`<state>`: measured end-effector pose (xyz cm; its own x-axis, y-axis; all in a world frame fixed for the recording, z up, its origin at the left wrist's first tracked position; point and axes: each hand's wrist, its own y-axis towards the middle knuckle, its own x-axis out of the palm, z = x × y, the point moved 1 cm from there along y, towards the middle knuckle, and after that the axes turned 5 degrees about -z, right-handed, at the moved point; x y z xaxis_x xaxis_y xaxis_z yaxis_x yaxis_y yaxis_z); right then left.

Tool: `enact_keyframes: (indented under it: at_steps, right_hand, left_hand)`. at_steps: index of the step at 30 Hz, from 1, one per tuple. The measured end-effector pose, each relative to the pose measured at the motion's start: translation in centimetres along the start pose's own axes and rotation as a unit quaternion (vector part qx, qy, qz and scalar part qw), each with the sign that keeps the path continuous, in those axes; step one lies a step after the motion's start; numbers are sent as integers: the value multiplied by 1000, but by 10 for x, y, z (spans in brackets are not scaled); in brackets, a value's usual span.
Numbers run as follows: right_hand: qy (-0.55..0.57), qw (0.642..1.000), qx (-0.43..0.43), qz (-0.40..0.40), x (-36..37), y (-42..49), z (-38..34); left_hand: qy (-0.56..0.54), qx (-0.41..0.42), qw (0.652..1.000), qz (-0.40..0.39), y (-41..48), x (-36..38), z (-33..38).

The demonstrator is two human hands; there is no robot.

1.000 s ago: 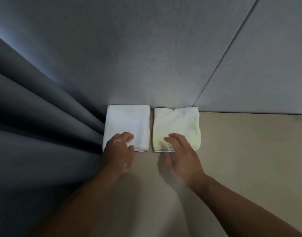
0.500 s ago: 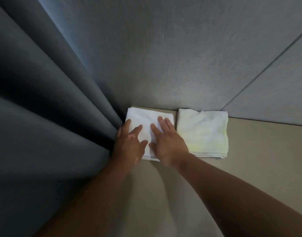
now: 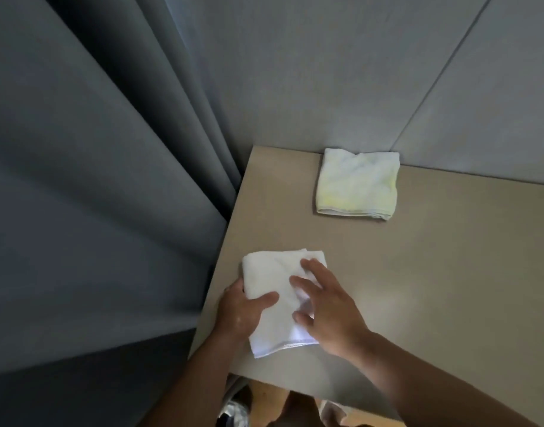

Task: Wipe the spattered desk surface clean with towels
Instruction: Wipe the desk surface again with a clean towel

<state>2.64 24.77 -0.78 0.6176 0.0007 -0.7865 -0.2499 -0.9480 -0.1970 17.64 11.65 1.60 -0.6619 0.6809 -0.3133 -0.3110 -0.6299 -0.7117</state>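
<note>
A folded white towel (image 3: 275, 282) lies near the front left corner of the beige desk (image 3: 434, 272). My left hand (image 3: 241, 312) grips its left edge, thumb on top and fingers tucked under the side. My right hand (image 3: 326, 306) rests on the towel's right part with fingers spread and fairly straight. A second folded towel, stained yellow (image 3: 358, 184), sits alone at the back of the desk against the wall.
Grey curtain folds (image 3: 95, 195) hang along the desk's left edge. Grey wall panels (image 3: 326, 72) close the back. The desk's front edge runs just below my wrists, with floor and my legs (image 3: 295, 408) visible beneath.
The white towel has come from the back corner beside the yellow-stained towel toward the front left of the desk, both hands with it. The view has tilted down.
</note>
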Motion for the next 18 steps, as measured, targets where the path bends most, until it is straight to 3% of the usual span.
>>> enact_keyframes:
  at_steps: [4, 6, 8, 11, 12, 13, 14, 18]
  right_hand:
    - [147, 986, 69, 26, -10, -55, 11]
    - [267, 952, 145, 36, -19, -76, 11]
    - [411, 887, 211, 3, -31, -94, 7]
    - [645, 722, 243, -55, -44, -118, -5]
    - [683, 682, 255, -52, -47, -126, -10]
    - [692, 672, 262, -32, -47, -133, -11]
    - [674, 688, 270, -2, -47, -137, -9]
    - [502, 809, 280, 121, -57, -131, 11]
  left_hand:
    - [-120, 41, 984, -127, -44, 13, -26]
    - [-132, 69, 977, -155, -64, 20, -29]
    - [-144, 97, 969, -174, -81, 28, -30]
    - [-142, 128, 964, -185, -103, 43, -25]
    - [-119, 136, 967, -179, -106, 49, -24]
    - [-84, 140, 972, -168, -107, 55, -22]
    - [-36, 144, 978, -148, -105, 61, -20]
    - [96, 146, 980, -95, -81, 78, -11]
